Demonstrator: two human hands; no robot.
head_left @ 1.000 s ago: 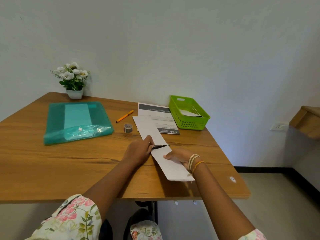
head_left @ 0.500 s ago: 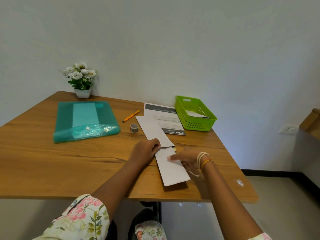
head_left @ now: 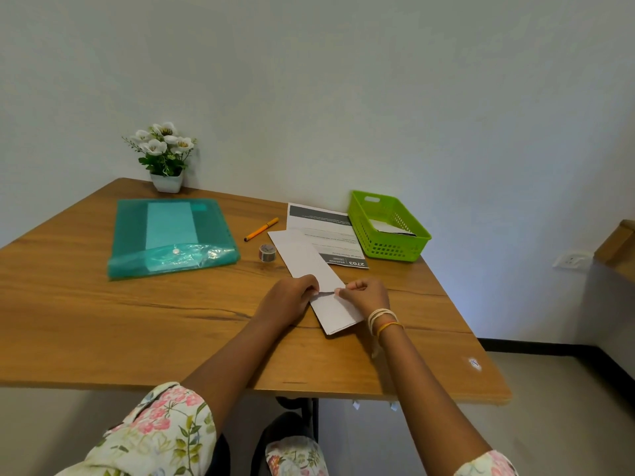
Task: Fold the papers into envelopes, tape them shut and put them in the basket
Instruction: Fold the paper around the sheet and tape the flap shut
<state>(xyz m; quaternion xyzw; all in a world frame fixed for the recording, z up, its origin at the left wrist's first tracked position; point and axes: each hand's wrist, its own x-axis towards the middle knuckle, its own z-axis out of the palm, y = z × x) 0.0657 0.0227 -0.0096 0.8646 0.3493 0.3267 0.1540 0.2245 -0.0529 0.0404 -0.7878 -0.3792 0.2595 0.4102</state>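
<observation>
Wooden tabletop (head_left: 103, 324) set against pale plain wall (head_left: 309, 80); socket (head_left: 572, 260) low at right; light floor (head_left: 549, 407), dark skirting (head_left: 536, 347).

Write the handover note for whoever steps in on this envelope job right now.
Left hand and right hand: both pinch the folded white paper at mid-length, near the table's front.
Tape roll stands just left of the paper, untouched.
Printed sheet lies flat behind it, unfolded.
Green basket at the far right already holds one white piece.
Left: finish this fold, tape it, basket it, then do the printed sheet.
</observation>
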